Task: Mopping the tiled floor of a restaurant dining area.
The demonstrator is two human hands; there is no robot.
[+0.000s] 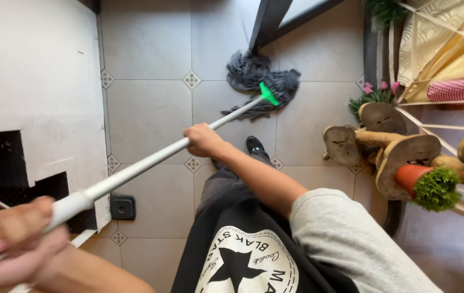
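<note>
Mop [261, 87], grey string head with green collar, resting on the tiled floor [150, 114] well ahead of both hands, beside a dark door frame [267, 21]. Handle [145, 163], long and pale, running diagonally back toward the person. Right hand [202, 140] clenched around the handle at mid-length; left hand [12, 239], blurred and close to the camera, grasping the handle's near end. Black shoe [254, 145] just beyond the right hand. Wooden plant stand [400, 152] with small potted greenery, off to the right hand's outer side. White panel [31, 76] above the left hand.
</note>
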